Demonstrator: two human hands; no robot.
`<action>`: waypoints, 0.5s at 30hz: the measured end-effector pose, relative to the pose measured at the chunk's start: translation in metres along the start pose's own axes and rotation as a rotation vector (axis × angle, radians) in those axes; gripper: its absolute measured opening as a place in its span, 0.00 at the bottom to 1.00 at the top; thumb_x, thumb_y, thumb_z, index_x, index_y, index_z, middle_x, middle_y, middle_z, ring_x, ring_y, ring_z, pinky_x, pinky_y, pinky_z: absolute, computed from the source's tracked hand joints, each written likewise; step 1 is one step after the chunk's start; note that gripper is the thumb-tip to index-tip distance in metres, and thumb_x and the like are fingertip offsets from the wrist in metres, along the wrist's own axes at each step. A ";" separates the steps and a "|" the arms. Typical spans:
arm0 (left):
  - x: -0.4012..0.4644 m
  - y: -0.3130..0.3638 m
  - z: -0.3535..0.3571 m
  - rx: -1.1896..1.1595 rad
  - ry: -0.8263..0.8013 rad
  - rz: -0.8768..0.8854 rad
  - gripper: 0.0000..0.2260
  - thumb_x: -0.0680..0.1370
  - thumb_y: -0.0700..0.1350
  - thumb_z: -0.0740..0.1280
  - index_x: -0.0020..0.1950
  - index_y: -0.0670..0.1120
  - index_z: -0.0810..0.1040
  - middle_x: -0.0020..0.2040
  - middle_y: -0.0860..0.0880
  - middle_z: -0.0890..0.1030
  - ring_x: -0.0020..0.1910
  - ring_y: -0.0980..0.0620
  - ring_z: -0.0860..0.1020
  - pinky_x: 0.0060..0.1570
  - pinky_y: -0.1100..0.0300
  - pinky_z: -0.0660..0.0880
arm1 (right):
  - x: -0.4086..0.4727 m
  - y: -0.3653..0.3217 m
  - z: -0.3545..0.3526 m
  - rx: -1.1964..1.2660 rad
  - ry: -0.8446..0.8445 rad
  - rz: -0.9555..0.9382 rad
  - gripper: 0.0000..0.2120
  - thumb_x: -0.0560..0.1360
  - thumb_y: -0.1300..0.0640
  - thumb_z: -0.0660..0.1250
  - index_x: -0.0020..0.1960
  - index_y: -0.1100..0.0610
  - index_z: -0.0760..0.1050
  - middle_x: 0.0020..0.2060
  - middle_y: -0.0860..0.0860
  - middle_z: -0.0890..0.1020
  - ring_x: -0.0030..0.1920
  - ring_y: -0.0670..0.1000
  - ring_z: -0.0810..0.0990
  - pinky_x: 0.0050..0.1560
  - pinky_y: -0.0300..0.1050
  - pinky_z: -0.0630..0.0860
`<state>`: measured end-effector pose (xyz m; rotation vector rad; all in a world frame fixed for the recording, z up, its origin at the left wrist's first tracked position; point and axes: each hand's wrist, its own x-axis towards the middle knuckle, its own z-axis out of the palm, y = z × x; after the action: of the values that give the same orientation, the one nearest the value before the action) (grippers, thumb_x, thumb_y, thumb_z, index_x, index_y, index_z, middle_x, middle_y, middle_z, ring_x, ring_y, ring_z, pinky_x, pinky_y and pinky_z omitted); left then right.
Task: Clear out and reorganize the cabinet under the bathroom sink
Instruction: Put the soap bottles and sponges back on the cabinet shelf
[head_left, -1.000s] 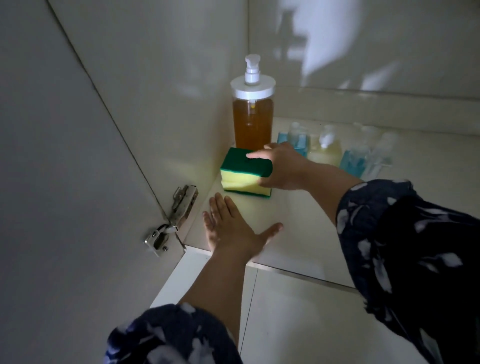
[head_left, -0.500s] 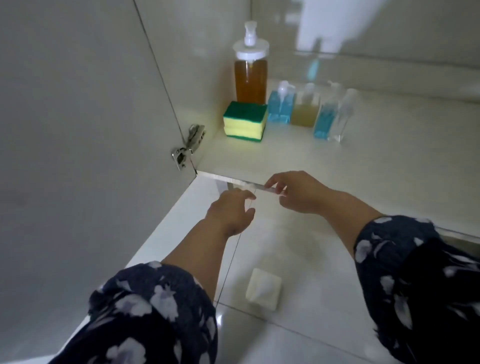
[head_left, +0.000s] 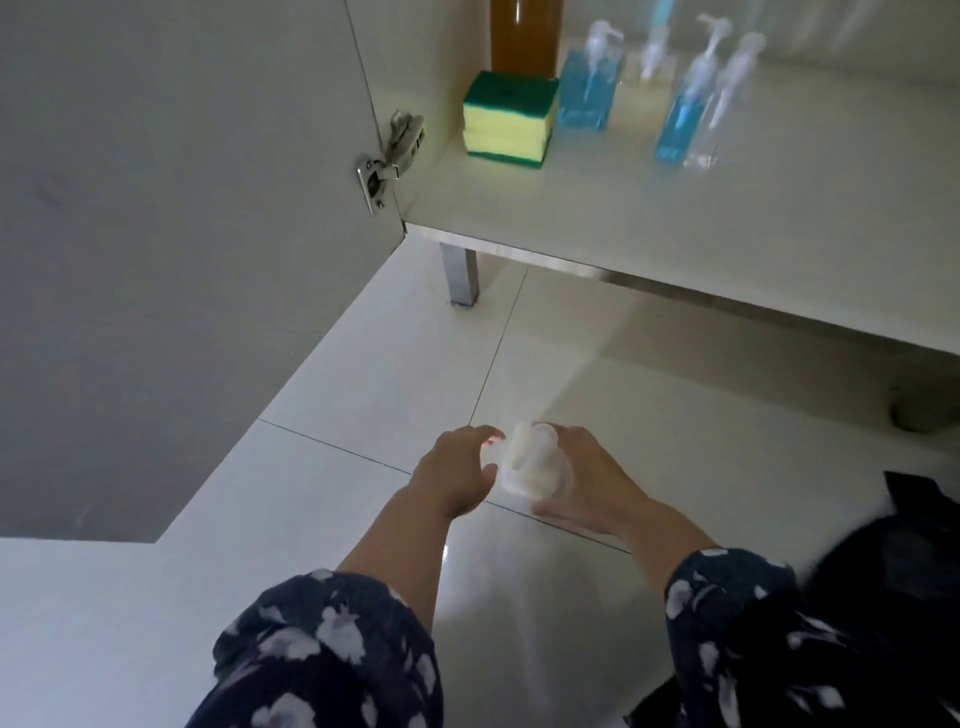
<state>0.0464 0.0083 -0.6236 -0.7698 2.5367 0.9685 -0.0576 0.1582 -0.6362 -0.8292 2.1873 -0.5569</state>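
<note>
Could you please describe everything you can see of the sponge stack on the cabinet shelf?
The stack of yellow foam sponges with green scouring tops sits flat near the shelf's left front corner, beside the hinge. It looks like two sponges stacked. It stands just before the amber bottle and close beside the blue square bottle; contact is unclear. No hand touches it.

We are seeing the amber bottle (head_left: 525, 36) cut off by the top edge, pump out of view. The pump bottles (head_left: 691, 98) are blurring together. The right hand (head_left: 587, 475) is hiding part of a blurry white object (head_left: 530, 462); we cannot identify it.
</note>
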 end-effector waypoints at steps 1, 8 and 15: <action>0.001 -0.002 0.003 0.004 -0.005 0.004 0.18 0.78 0.43 0.62 0.68 0.52 0.70 0.64 0.53 0.74 0.66 0.51 0.69 0.64 0.52 0.69 | 0.003 0.002 0.007 0.026 0.046 -0.022 0.41 0.55 0.45 0.77 0.65 0.43 0.65 0.58 0.47 0.73 0.57 0.52 0.76 0.55 0.47 0.78; 0.024 -0.004 -0.013 0.053 0.092 0.084 0.16 0.78 0.44 0.62 0.66 0.53 0.73 0.66 0.52 0.73 0.66 0.52 0.69 0.62 0.53 0.71 | 0.004 -0.003 0.009 -0.016 0.193 -0.050 0.32 0.66 0.56 0.73 0.67 0.47 0.69 0.59 0.49 0.75 0.56 0.50 0.77 0.57 0.41 0.74; 0.094 0.067 -0.088 0.173 0.496 0.292 0.17 0.80 0.49 0.60 0.70 0.52 0.68 0.72 0.53 0.64 0.73 0.53 0.58 0.69 0.54 0.56 | -0.014 -0.021 -0.075 -0.034 0.066 -0.045 0.25 0.66 0.53 0.75 0.62 0.48 0.75 0.53 0.45 0.80 0.54 0.48 0.79 0.54 0.43 0.76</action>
<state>-0.0773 -0.0455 -0.5695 -0.6638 3.1834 0.6852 -0.0982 0.1630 -0.5685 -0.8920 2.2486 -0.5787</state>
